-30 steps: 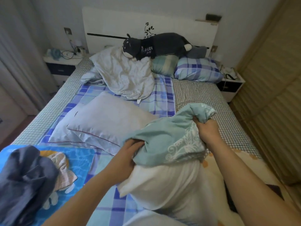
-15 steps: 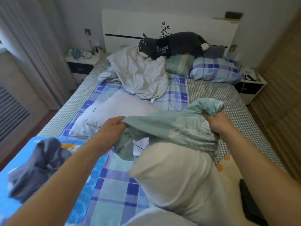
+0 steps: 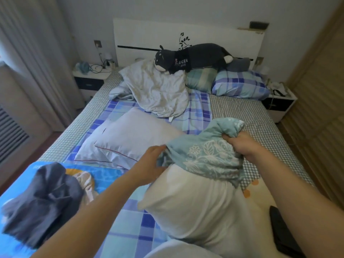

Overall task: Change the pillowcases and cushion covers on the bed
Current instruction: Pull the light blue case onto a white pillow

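Note:
A teal pillowcase (image 3: pixel 208 157) with a white floral print covers only the far end of a bare white pillow (image 3: pixel 195 207) that lies in front of me on the bed. My right hand (image 3: pixel 240 144) grips a bunched corner of the teal pillowcase at its far right. At the case's left edge, my left hand (image 3: pixel 151 162) holds the fabric where it meets the pillow. Another bare pale pillow (image 3: pixel 130 138) lies flat on the checked sheet to the left. A crumpled white cover (image 3: pixel 158 90) sits near the headboard.
A dark plush toy (image 3: pixel 195 56) lies on a green checked cushion (image 3: pixel 201 79) and a blue checked pillow (image 3: pixel 240 86) by the headboard. Dark blue cloth (image 3: pixel 42 200) is heaped at front left. Nightstands (image 3: pixel 91 79) flank the bed; a dark flat object (image 3: pixel 283 231) lies at front right.
My left hand has moved right and down to the pillow's side, bunching the teal case closer together. The case sits lower over the pillow's end. My view has shifted slightly.

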